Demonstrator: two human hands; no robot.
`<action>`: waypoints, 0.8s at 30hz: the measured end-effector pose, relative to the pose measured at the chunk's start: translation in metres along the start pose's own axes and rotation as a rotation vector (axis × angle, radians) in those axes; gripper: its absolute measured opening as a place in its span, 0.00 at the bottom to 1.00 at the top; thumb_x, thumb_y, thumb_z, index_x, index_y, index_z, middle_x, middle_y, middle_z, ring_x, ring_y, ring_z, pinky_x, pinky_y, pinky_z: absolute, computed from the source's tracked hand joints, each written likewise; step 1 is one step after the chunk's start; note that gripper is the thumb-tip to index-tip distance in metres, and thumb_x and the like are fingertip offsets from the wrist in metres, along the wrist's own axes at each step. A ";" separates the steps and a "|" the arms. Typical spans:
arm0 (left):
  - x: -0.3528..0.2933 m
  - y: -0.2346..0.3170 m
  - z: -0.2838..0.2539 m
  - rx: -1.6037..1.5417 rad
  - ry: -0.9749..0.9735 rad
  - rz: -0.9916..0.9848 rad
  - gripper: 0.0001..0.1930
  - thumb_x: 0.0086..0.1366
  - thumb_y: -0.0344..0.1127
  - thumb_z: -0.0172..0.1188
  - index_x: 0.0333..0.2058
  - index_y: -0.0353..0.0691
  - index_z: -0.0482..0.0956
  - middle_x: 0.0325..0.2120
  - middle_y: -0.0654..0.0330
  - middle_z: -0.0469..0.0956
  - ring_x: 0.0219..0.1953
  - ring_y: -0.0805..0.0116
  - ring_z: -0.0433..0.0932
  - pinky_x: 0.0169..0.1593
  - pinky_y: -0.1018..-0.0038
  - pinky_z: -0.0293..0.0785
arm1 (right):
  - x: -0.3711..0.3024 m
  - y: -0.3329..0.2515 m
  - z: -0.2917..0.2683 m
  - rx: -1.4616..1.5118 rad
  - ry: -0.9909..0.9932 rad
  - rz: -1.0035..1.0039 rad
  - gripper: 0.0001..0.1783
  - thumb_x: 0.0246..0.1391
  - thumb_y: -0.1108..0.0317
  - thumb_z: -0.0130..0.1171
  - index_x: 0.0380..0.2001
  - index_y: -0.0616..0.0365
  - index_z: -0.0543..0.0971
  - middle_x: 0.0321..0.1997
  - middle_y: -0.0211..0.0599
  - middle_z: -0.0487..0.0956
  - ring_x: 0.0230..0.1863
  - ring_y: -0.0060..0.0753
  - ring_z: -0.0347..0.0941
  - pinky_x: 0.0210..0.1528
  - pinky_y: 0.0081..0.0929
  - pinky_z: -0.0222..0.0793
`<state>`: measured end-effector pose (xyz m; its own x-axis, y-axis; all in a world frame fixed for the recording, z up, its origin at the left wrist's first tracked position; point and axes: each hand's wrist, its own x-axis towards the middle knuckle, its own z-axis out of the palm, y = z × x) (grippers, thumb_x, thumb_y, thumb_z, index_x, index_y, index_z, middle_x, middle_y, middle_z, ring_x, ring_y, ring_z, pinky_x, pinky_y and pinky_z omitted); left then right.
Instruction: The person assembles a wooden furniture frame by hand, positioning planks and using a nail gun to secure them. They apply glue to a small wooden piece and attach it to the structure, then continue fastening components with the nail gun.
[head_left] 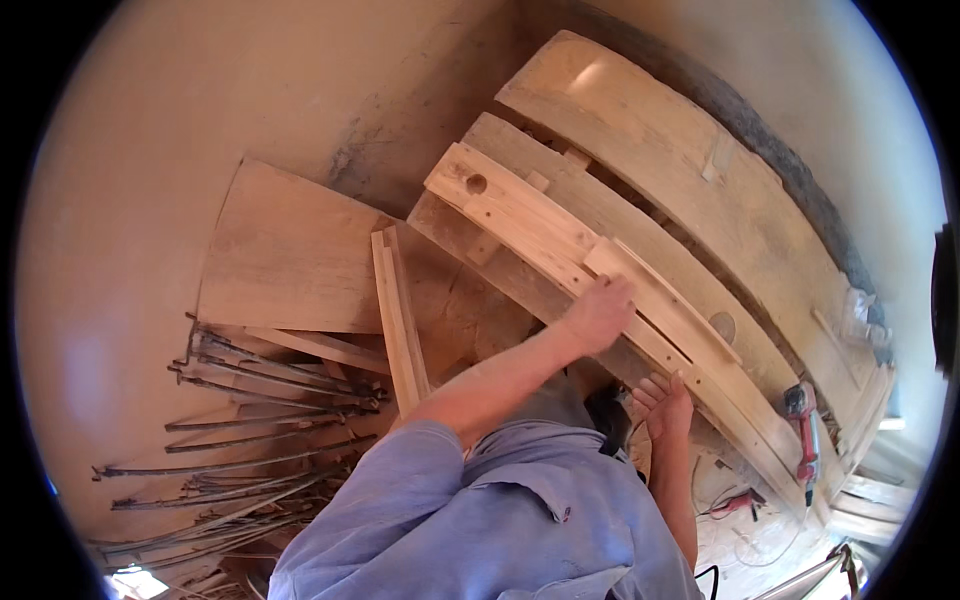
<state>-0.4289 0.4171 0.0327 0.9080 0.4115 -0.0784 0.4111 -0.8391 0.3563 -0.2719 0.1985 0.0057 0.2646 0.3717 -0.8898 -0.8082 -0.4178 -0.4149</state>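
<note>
A long pale wooden board (520,212) with a round hole near its far-left end and several small dark holes lies slantwise on a thick plank. On top of it rests a shorter wooden strip (655,293). My left hand (603,312) is closed over the near edge of the wood where the strip begins, its fingertips on the strip. My right hand (663,403) is beside the board's near edge, palm turned up and fingers curled. Whether something small is inside those curled fingers cannot be made out.
Broad thick planks (690,130) form the bench top against the wall. A red and grey power tool (806,440) lies at the right. Several metal bar clamps (270,400) lean at the left, near an upright wooden post (398,315) and a plywood sheet (290,250).
</note>
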 end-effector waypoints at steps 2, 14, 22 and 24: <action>-0.010 -0.011 -0.003 -0.109 0.078 0.046 0.13 0.50 0.29 0.62 0.38 0.39 0.79 0.44 0.50 0.74 0.54 0.49 0.70 0.59 0.56 0.66 | 0.013 0.004 0.012 -0.023 0.138 -0.016 0.41 0.64 0.38 0.52 0.55 0.72 0.71 0.48 0.60 0.79 0.38 0.53 0.79 0.38 0.42 0.76; -0.098 -0.219 -0.048 -0.659 0.540 -0.999 0.28 0.58 0.28 0.62 0.60 0.31 0.73 0.48 0.46 0.76 0.49 0.53 0.75 0.56 0.63 0.72 | 0.022 -0.002 0.029 -0.066 0.270 -0.045 0.30 0.62 0.41 0.56 0.42 0.62 0.75 0.40 0.47 0.80 0.40 0.48 0.78 0.43 0.44 0.74; -0.082 -0.224 -0.059 -0.607 0.521 -0.937 0.34 0.56 0.27 0.67 0.63 0.29 0.69 0.51 0.48 0.79 0.39 0.67 0.80 0.47 0.72 0.77 | 0.018 -0.001 0.034 -0.019 0.335 -0.040 0.28 0.63 0.43 0.56 0.42 0.62 0.77 0.38 0.47 0.81 0.36 0.46 0.79 0.40 0.41 0.75; -0.083 -0.226 -0.066 -0.608 0.457 -0.946 0.35 0.56 0.27 0.67 0.64 0.30 0.68 0.52 0.48 0.78 0.42 0.66 0.80 0.49 0.71 0.77 | 0.019 0.001 0.032 -0.022 0.329 -0.047 0.29 0.63 0.42 0.57 0.41 0.63 0.77 0.38 0.47 0.81 0.35 0.46 0.79 0.39 0.40 0.76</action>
<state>-0.6028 0.5956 0.0197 0.1071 0.9619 -0.2516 0.6797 0.1138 0.7246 -0.2846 0.2313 -0.0056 0.4596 0.1046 -0.8819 -0.7807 -0.4258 -0.4574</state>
